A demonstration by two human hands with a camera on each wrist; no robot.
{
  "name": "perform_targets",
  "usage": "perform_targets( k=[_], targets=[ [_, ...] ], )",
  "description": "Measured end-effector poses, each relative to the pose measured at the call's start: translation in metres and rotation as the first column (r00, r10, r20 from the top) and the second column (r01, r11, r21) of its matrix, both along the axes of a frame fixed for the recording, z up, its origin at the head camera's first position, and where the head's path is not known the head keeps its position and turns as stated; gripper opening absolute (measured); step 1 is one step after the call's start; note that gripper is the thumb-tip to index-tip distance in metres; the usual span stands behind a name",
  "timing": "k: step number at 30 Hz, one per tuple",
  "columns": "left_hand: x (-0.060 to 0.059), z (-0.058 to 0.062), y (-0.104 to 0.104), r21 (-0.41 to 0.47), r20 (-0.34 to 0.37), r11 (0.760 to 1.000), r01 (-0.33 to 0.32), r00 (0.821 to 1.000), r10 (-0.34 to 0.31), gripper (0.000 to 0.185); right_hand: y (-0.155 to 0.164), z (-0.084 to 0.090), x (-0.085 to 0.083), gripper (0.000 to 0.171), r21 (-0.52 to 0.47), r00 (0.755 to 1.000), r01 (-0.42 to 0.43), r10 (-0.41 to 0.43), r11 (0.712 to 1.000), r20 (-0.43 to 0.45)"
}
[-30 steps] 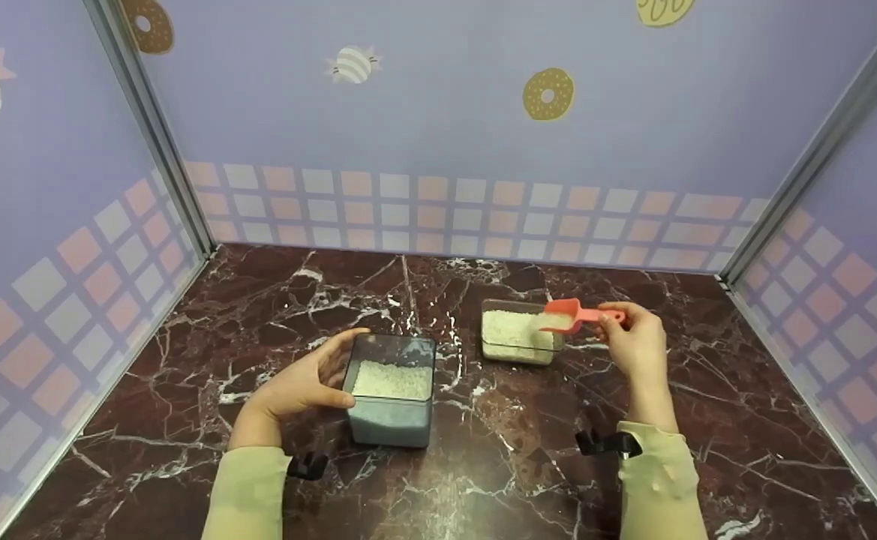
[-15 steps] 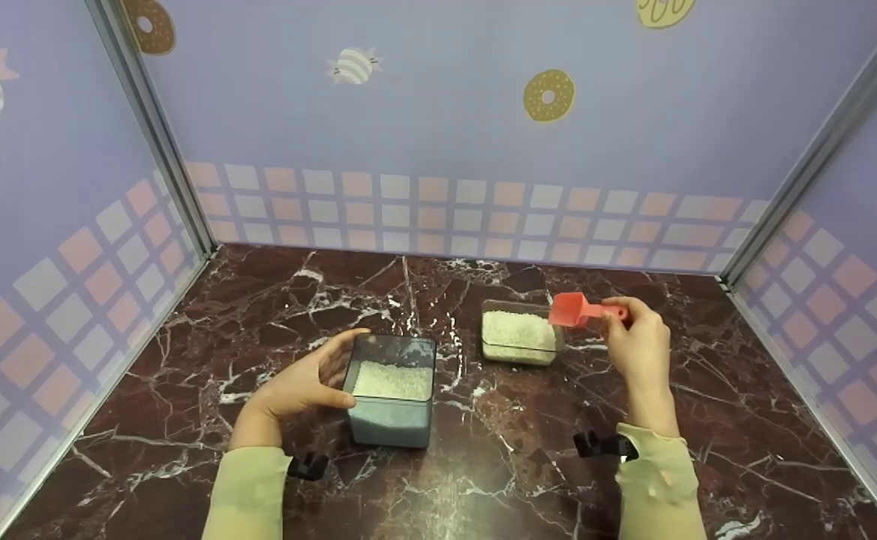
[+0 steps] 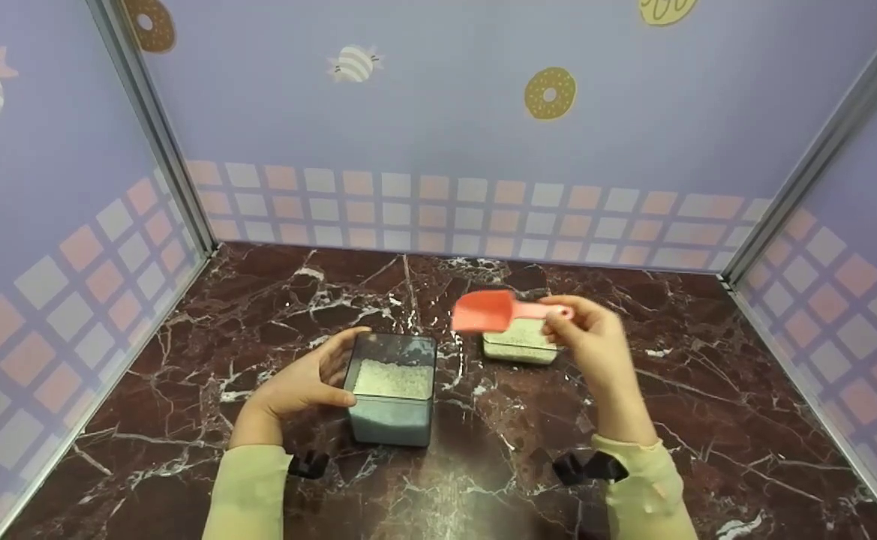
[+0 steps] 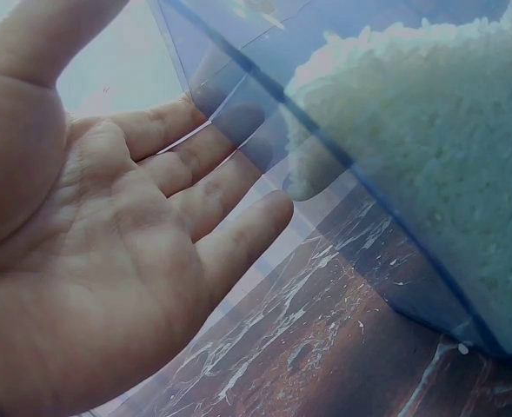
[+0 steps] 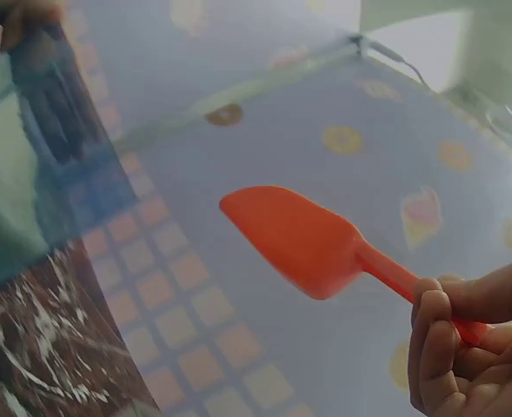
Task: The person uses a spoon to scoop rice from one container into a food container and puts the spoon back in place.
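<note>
My left hand [image 3: 307,386] holds the left side of a see-through blue container [image 3: 391,431] with white rice [image 3: 393,379] in it; the thumb lies at the near corner, the fingers at the far one. In the left wrist view, fingertips [image 4: 242,187] reach the clear wall, some showing through it. My right hand [image 3: 592,337] pinches the handle of a red scoop [image 3: 483,311] and carries it in the air. No rice shows in the scoop, and the right wrist view has only its outer side. Behind it, a smaller clear container [image 3: 521,355] of rice is partly covered from view.
The dark red marbled tabletop [image 3: 483,480] has white specks scattered between the containers. Patterned purple panels [image 3: 438,127] rise at the back and on both sides, joined by metal corner posts [image 3: 157,135]. Black straps sit at both wrists.
The scoop was over the right part of the smaller container, first with rice in it, then tilted. My right hand has since moved left with it. The left hand and blue container stayed put.
</note>
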State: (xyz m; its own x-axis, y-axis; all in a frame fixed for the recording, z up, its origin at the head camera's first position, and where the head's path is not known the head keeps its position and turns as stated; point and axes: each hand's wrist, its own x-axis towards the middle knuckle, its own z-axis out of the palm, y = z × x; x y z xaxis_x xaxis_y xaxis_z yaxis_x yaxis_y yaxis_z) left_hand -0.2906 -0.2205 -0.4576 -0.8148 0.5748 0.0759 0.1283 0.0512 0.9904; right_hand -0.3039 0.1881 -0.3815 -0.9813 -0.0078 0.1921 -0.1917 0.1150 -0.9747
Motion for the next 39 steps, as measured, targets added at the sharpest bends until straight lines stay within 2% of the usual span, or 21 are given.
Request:
perform_targets(
  k=[4,7,9,11,13,17,18,20,22,25,29,33,37,39],
  targets=[
    [-0.001,0.001,0.0,-0.001,-0.018,1.0,0.012,1.0,-0.012,0.107,-0.032,0.002,0.013,0.022,0.13,0.993,-0.117,0.121,0.985,-0.019],
    [-0.002,0.0,0.0,0.005,-0.021,1.0,0.021,1.0,-0.021,0.107,-0.058,0.003,0.022,0.019,0.233,0.984,-0.151,0.168,0.961,-0.052],
    [-0.001,0.0,-0.001,0.009,-0.021,1.0,0.022,1.0,-0.021,0.107,-0.075,0.004,0.028,0.018,0.328,0.977,-0.156,0.194,0.932,-0.086],
    [-0.002,-0.001,-0.001,0.018,-0.021,1.0,0.024,0.999,-0.024,0.106,-0.089,0.005,0.032,0.017,0.446,0.968,-0.154,0.226,0.882,-0.112],
    [-0.002,-0.001,-0.001,0.019,-0.024,1.0,0.023,0.999,-0.023,0.106,-0.101,0.005,0.035,0.017,0.559,0.954,-0.138,0.262,0.818,-0.147],
    [-0.001,0.0,0.0,0.012,-0.029,1.0,0.023,0.999,-0.022,0.106,-0.117,0.002,0.037,0.015,0.712,0.923,-0.089,0.326,0.697,-0.204],
    [-0.001,0.0,0.0,0.007,-0.029,1.0,0.019,0.999,-0.019,0.106,-0.12,0.001,0.037,0.014,0.73,0.917,-0.082,0.339,0.678,-0.212],
    [-0.001,0.001,0.0,0.002,-0.029,1.0,0.017,0.999,-0.017,0.106,-0.124,-0.001,0.036,0.013,0.746,0.91,-0.083,0.356,0.66,-0.214],
    [-0.001,0.0,0.0,-0.001,-0.029,1.0,0.014,0.999,-0.014,0.106,-0.126,-0.003,0.035,0.012,0.739,0.908,-0.102,0.365,0.665,-0.204],
    [-0.001,0.0,0.0,-0.002,-0.024,1.0,0.011,1.0,-0.011,0.106,-0.127,-0.004,0.034,0.013,0.707,0.915,-0.14,0.364,0.693,-0.176],
    [-0.001,0.001,0.0,-0.006,-0.018,1.0,0.009,1.0,-0.009,0.106,-0.128,-0.006,0.033,0.013,0.636,0.923,-0.194,0.358,0.747,-0.139],
    [-0.001,0.0,0.0,-0.02,-0.017,1.0,0.006,1.0,-0.006,0.105,-0.13,-0.01,0.033,0.012,0.536,0.938,-0.256,0.34,0.804,-0.062],
    [-0.001,-0.001,0.0,-0.009,-0.015,1.0,0.008,1.0,-0.008,0.106,-0.131,-0.016,0.031,0.014,0.459,0.948,-0.278,0.319,0.844,-0.011],
    [-0.001,0.0,0.0,-0.002,-0.01,1.0,0.008,1.0,-0.008,0.106,-0.131,-0.019,0.03,0.013,0.433,0.948,-0.279,0.319,0.857,-0.02]
  ],
)
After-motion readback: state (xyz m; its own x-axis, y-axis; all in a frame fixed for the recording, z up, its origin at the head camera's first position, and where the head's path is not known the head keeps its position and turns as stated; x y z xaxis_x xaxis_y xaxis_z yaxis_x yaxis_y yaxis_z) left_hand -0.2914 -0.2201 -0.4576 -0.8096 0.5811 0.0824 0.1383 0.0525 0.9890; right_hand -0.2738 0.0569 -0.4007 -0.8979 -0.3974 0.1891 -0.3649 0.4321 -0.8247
